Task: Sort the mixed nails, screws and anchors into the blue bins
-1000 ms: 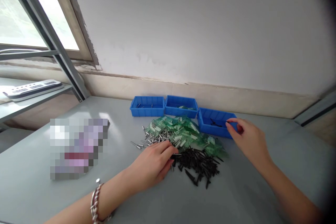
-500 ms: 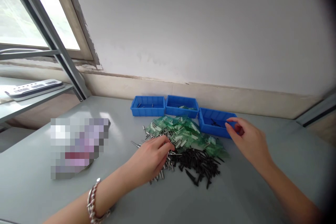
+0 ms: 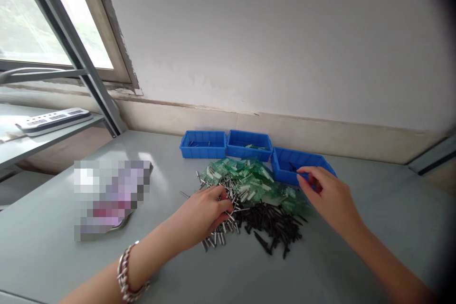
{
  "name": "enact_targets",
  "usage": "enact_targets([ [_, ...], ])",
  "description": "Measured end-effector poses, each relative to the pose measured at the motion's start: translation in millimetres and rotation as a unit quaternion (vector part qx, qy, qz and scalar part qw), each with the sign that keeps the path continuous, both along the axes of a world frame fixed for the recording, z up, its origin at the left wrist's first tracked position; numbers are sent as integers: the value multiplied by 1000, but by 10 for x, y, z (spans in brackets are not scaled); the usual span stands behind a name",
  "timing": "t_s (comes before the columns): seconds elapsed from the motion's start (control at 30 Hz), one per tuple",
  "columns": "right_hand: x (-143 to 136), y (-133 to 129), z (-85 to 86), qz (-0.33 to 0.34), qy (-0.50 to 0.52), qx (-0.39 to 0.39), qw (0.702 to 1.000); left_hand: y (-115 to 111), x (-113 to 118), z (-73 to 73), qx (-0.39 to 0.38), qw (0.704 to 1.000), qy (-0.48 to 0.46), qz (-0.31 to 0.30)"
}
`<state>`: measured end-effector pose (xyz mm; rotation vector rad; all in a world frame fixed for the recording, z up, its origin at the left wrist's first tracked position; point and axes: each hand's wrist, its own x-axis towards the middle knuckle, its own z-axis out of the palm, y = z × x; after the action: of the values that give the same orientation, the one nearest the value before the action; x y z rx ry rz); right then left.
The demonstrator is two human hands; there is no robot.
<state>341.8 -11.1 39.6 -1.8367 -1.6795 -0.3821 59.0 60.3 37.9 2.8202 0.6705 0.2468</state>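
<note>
My left hand (image 3: 204, 211) is down at a pile of silver pop rivets (image 3: 219, 237), its fingers curled and pinched round a thin rivet (image 3: 231, 217) at the fingertips. My right hand (image 3: 329, 197) hovers at the front of the right blue bin (image 3: 285, 178), thumb and forefinger apart with nothing visible between them. Black screws (image 3: 274, 223) lie heaped between the hands. Behind them spreads a heap of green plastic packets (image 3: 254, 180) with pale pieces inside. A few dark pieces lie in the right bin, partly hidden by my right hand.
A left blue bin (image 3: 203, 152) holds a few thin pieces, and a middle blue bin (image 3: 249, 153) has green packets. A blurred-out purple and white item (image 3: 117, 194) lies on the grey table (image 3: 171, 275). A power strip (image 3: 55, 121) rests on the shelf at left. The wall stands behind the bins.
My right hand has moved slightly left and down, from over the right bin to its front edge. My left hand has shifted a little within the rivets. The view has turned slightly.
</note>
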Motion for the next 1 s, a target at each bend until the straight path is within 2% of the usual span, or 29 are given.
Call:
enact_targets([
  [0.17, -78, 0, -35, 44, 2, -24, 999, -4, 9, -23, 20, 1000, -10, 1],
  [0.3, -181, -5, -61, 107, 7, -59, 992, -19, 16, -7, 38, 999, -30, -5],
  [0.43, -430, -100, -43, 168, 49, -114, 978, -52, 34, 49, 33, 998, -58, -16],
  [0.6, -781, -276, -40, 250, 76, -194, 946, -110, 64, 70, 34, 993, -95, -60],
  [0.77, -872, -314, -78, 270, 76, -210, 937, -134, 84, 51, 30, 990, -99, -92],
  [1.0, -866, -299, -111, 286, 61, -205, 934, -132, 95, 24, 32, 990, -88, -103],
])
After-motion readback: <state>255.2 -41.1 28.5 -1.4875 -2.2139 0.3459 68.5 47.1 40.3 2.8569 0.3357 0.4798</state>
